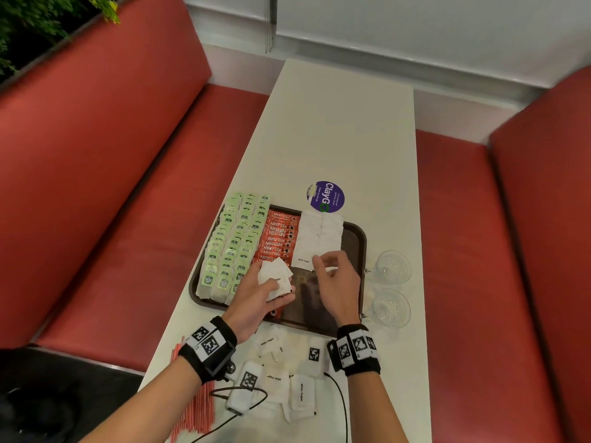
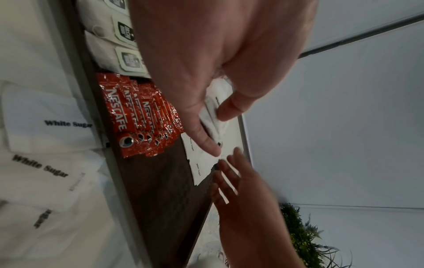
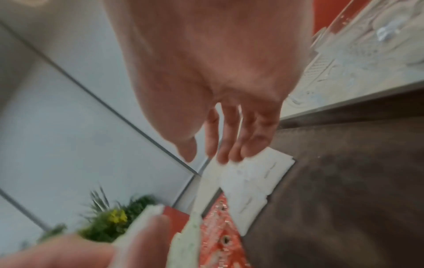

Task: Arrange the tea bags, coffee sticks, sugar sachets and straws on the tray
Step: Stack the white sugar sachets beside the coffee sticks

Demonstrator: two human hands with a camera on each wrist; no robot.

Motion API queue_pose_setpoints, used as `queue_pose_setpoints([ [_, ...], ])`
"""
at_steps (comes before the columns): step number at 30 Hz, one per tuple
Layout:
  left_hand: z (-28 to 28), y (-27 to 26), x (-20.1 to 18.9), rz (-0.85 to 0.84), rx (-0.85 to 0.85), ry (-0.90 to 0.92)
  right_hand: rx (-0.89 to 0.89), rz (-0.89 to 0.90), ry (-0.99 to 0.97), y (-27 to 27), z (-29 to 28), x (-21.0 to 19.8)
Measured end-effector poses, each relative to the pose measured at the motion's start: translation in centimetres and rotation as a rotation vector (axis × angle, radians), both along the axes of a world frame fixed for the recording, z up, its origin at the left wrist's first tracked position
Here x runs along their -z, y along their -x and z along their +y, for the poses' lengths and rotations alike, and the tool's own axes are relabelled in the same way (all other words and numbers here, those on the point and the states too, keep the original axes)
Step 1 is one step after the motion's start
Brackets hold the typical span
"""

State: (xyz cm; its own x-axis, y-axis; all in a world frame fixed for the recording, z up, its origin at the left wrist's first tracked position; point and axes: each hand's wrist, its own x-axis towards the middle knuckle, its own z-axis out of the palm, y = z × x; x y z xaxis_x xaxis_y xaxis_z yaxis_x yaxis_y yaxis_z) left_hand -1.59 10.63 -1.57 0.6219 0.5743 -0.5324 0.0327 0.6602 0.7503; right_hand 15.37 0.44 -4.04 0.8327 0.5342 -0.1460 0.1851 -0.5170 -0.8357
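Observation:
A dark brown tray [image 1: 353, 251] holds rows of green tea bags [image 1: 233, 244], red coffee sticks [image 1: 278, 238] and a column of white sugar sachets [image 1: 316, 241]. My left hand [image 1: 281, 289] hovers over the tray's near middle and grips a bunch of sugar sachets [image 1: 275, 278]; in the left wrist view thumb and fingers pinch the bunch [image 2: 213, 116]. My right hand [image 1: 323, 266] is beside it. Its fingers [image 3: 231, 154] reach out straight and touch the near end of the laid sachet column [image 3: 252, 181]. Red-and-white straws [image 1: 195, 404] lie on the table at the near left.
Several loose sugar sachets [image 1: 278, 346] lie on the white table [image 1: 345, 129] between the tray and me. Two glass cups [image 1: 393, 263] stand right of the tray. A purple round sticker [image 1: 326, 196] lies beyond it. Red benches flank the table.

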Motion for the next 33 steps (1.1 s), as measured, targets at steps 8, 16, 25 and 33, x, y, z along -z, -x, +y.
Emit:
queue_pose_setpoints([
  [8,-1.0,0.0,-0.7,0.022,0.117,-0.193,-0.184,0.342,-0.161,3.6,-2.6,-2.5],
  [16,-0.8,1.0,0.1,0.079,0.037,-0.171,-0.284,0.405,-0.144,3.2,-3.5,-2.3],
  [25,0.0,1.3,0.1,0.1,-0.097,-0.027,-0.014,0.252,-0.06,1.7,-2.2,0.4],
  [33,0.6,2.0,0.8,0.091,-0.09,0.015,0.113,0.183,0.02,0.9,0.9,3.8],
])
